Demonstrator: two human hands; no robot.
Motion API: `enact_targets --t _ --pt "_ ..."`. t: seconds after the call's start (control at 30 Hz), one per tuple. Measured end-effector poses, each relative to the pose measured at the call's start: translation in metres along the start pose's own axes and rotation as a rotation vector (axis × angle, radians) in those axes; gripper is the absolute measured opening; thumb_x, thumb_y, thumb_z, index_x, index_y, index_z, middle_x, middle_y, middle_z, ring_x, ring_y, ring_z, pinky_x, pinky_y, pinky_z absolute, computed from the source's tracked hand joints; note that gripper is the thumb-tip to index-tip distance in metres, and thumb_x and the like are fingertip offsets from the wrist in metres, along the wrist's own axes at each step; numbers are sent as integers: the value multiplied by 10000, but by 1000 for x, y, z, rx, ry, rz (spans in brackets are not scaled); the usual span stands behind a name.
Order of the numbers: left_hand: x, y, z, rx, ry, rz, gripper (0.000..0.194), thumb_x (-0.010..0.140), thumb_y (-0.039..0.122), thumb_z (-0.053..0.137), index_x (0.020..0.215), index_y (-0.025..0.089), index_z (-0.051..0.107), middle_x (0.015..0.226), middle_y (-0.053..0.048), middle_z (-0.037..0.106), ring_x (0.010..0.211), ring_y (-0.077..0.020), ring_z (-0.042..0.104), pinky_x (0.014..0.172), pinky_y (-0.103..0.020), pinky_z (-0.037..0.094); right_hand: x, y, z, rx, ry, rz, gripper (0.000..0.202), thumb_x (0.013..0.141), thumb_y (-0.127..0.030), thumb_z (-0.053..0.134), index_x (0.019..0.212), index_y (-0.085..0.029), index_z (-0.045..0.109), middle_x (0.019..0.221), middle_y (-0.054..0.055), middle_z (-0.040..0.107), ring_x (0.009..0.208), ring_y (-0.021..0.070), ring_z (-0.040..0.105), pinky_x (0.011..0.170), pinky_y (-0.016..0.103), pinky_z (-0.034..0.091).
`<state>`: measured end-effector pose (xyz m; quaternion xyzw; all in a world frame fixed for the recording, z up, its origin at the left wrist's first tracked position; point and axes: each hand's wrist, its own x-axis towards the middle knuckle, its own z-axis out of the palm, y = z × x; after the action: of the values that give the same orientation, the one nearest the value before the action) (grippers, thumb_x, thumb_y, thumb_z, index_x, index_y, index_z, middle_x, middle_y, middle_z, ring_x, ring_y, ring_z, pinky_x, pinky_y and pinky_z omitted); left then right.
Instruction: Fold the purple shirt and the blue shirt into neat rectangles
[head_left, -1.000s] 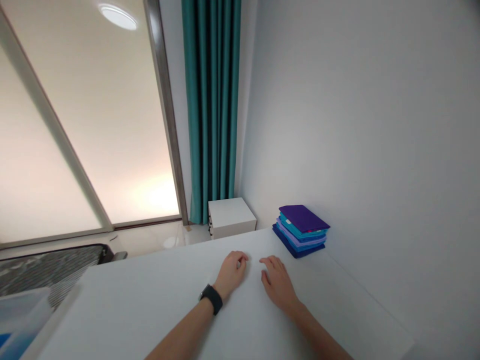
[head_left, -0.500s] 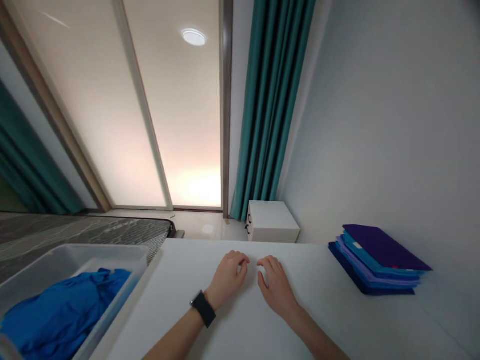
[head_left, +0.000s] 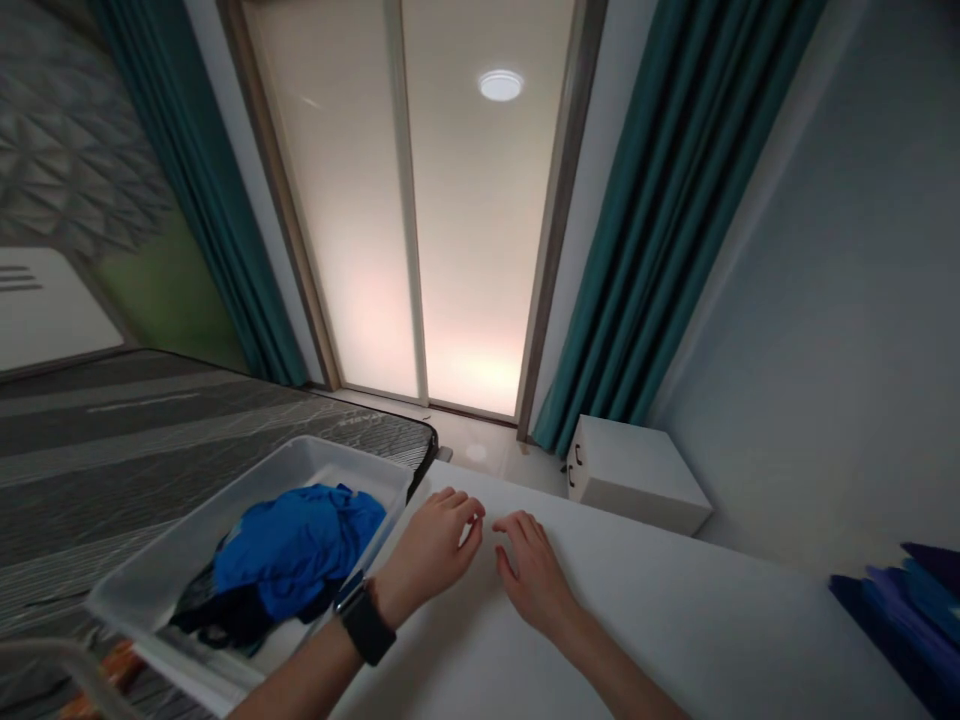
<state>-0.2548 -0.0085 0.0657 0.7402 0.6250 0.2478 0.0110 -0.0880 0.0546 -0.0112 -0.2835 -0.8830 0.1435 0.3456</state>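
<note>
My left hand (head_left: 435, 545), with a black smartwatch (head_left: 364, 618) on its wrist, is just above the white tabletop (head_left: 465, 650). Its fingers curve with a gap between thumb and forefinger, and nothing is in them. Close to its right, my right hand (head_left: 534, 575) is bent in a similar way, thumb apart from the fingers, also holding nothing. The two hands face each other without touching. Left of my left hand stands a clear plastic bin (head_left: 187, 545) with blue clothing (head_left: 296, 545) and some dark cloth in it.
A stack of folded blue and purple cloth-like pieces (head_left: 900, 610) is cut off at the right edge. The bin rests on a grey mattress (head_left: 247, 420). Beyond the table stand a small white cabinet (head_left: 637, 465), teal curtains (head_left: 675, 230) and frosted sliding doors (head_left: 480, 250).
My view has swung to the left, bringing more of the bin and mattress into sight and pushing the folded stack to the right edge. Both hands keep nearly the same pose.
</note>
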Motion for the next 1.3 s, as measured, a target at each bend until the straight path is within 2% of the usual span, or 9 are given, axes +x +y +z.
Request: enact_targets --t 0.23,0.53,0.67,0.73,0.83,1.03,1.1,1.2,1.3 --pt "-45 -62 -46 85 -14 -107 204 914 207 462 936 208 664 888 -54 672 864 -220 595 797 -330 417 39 -49 42 123 -99 -124 314 832 -45 475 1088 -221 522 1030 60 573 977 231 529 864 400 449" --pt "-118 -156 -94 175 -40 -224 201 906 260 491 954 235 684 907 -53 689 867 -224 612 810 -324 439 79 -105 97 132 -191 -339 259 826 -55 532 1020 -217 589 998 51 592 989 213 528 920 382 422" --pt "-150 -184 -112 164 -40 -360 263 932 297 444 1007 212 681 965 -75 705 876 -225 636 816 -325 449 105 -125 113 73 -409 -424 198 865 -154 578 1047 -227 608 1028 47 598 1022 216 529 948 388 401" --pt "-163 -189 -118 147 -68 -419 280 937 307 431 1022 209 679 962 -77 708 860 -221 644 794 -316 453 119 -135 122 29 -600 -467 263 863 -224 611 1126 -232 603 1078 56 599 1009 222 558 923 381 425" --pt "-176 -191 -120 133 -80 -484 280 932 314 430 1012 224 683 945 -65 714 848 -221 654 773 -307 450 138 -152 143 -38 -827 -484 499 823 -269 654 1303 -248 519 1199 87 569 946 235 619 840 366 481" --pt "-187 -187 -117 133 -21 -612 301 927 318 410 1000 214 683 883 -66 719 830 -229 665 743 -301 436 159 -175 200 -160 -890 -365 1034 701 -335 787 1517 -335 152 1532 186 273 1136 359 580 867 461 502" --pt "-188 -185 -117 138 -33 -647 313 934 326 395 1003 218 680 845 -58 714 798 -225 665 706 -294 425 160 -174 214 -190 -921 -302 1114 676 -320 808 1531 -327 94 1533 211 270 1151 382 570 874 481 498" --pt "-188 -183 -116 148 -41 -652 322 943 337 383 989 223 680 818 -51 707 778 -225 665 688 -291 417 163 -166 225 -169 -932 -273 951 744 -237 729 1524 -304 189 1455 212 398 1063 356 622 842 468 506" --pt "-190 -184 -114 137 -13 -646 320 940 335 391 1055 214 665 830 -58 700 799 -235 664 713 -303 435 170 -160 222 -102 -895 -307 637 833 -152 573 1425 -332 423 1318 138 535 991 283 646 846 418 493"
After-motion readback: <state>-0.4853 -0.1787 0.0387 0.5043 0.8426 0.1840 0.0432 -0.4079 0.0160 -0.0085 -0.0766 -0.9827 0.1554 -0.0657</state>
